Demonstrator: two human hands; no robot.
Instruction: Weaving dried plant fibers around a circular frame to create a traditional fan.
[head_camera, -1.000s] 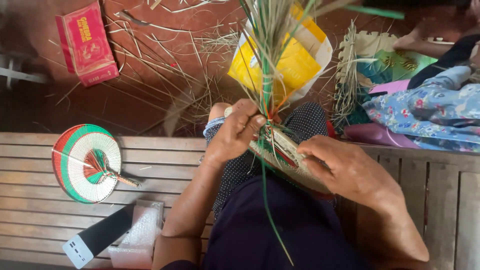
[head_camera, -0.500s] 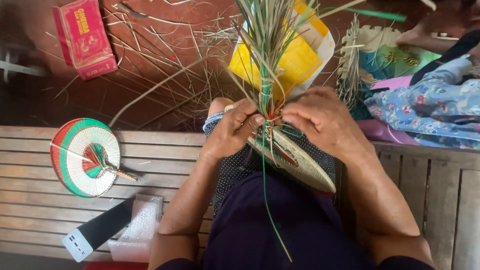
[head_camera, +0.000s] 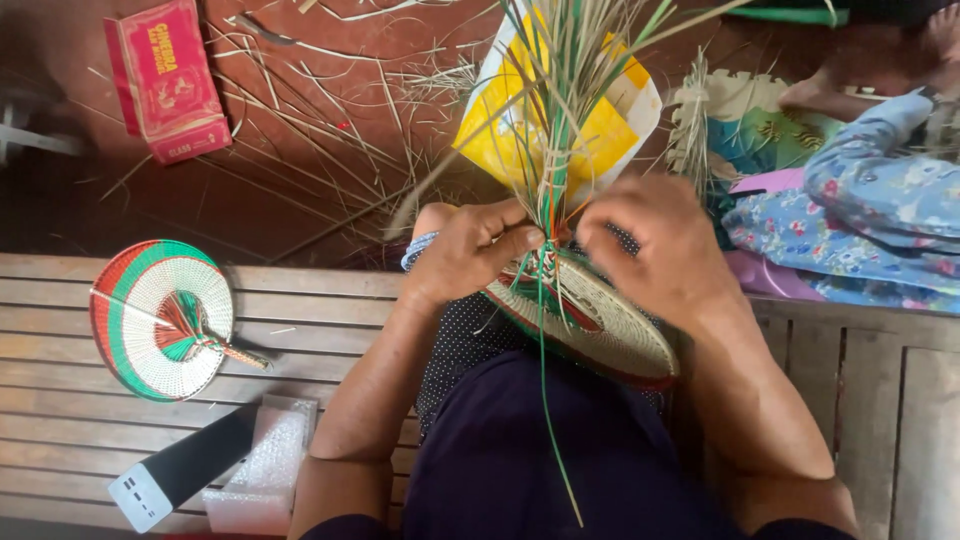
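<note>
1. The left hand (head_camera: 470, 252) has its grip pinched on the neck of a half-woven round fan of pale straw with red and green bands (head_camera: 590, 325), thumb and fingers pressed together just where the loose strands gather.
2. The right hand (head_camera: 660, 250) meets it from the other side, its grip closed on the same neck, fingertips touching the strands; motion blur hides exactly which strand it pinches.
3. The half-woven fan lies tilted across the person's lap, over a dark polka-dot cloth (head_camera: 460, 340), its woven disc sloping down toward the right forearm.
4. A tall bundle of loose green and tan straw strands (head_camera: 560, 90) rises from the pinched neck toward the top of the view, fanning outward.
5. One long green strand (head_camera: 548, 400) hangs down from the neck across the dark blue garment.
6. To the left, on the slatted wooden counter (head_camera: 330, 330), lies a finished round woven fan in red, green and white with a short handle (head_camera: 160, 318), well apart from both hands.
7. Below that fan, near the lower edge, a black and white oblong device (head_camera: 170, 475) rests beside a clear sheet of bubble wrap (head_camera: 265, 470).
8. On the reddish floor (head_camera: 290, 200) beyond the counter lie scattered straw stalks, a red cardboard box (head_camera: 165, 80) at the upper left, and a yellow and white bag (head_camera: 600, 130) behind the straw bundle.
9. At the upper right, another person's floral blue sleeve (head_camera: 860, 210) lies over a pink object.
</note>
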